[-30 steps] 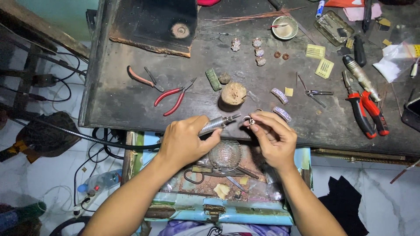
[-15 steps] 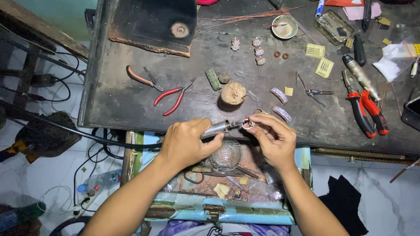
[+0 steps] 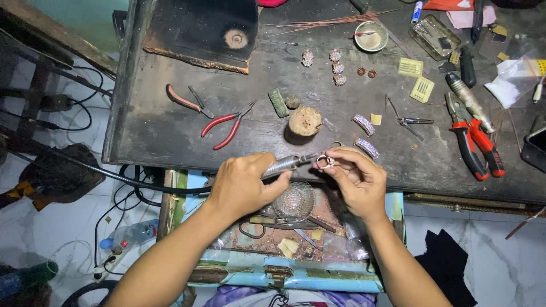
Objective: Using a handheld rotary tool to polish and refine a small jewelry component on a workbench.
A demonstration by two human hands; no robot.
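- Left hand (image 3: 245,185) wrapped around a rotary handpiece (image 3: 287,164), fingers closed on its metal barrel, tip aimed right toward the ring.
- Black cable (image 3: 114,176) trailing left from behind the left palm.
- Right hand (image 3: 355,179) pinching a small ring (image 3: 325,161) between thumb and fingertips (narrow grip, fingers curled), held up just at the tool's tip; whether touching, cannot tell.
- Just beyond the right fingertips, on the dark bench (image 3: 170,136): two stone-set bands (image 3: 364,136), one above the other.
- Ahead of the tool tip: a round wooden block (image 3: 305,120).
- Beyond the left knuckles: red-handled pliers (image 3: 227,125), well apart from the hand.
- Below both hands, between the wrists: a glass dish (image 3: 293,202) in an open tray (image 3: 284,273) with scissors (image 3: 273,224) and scraps.
- Far right of the right hand: red-and-black cutters (image 3: 475,150), well apart.
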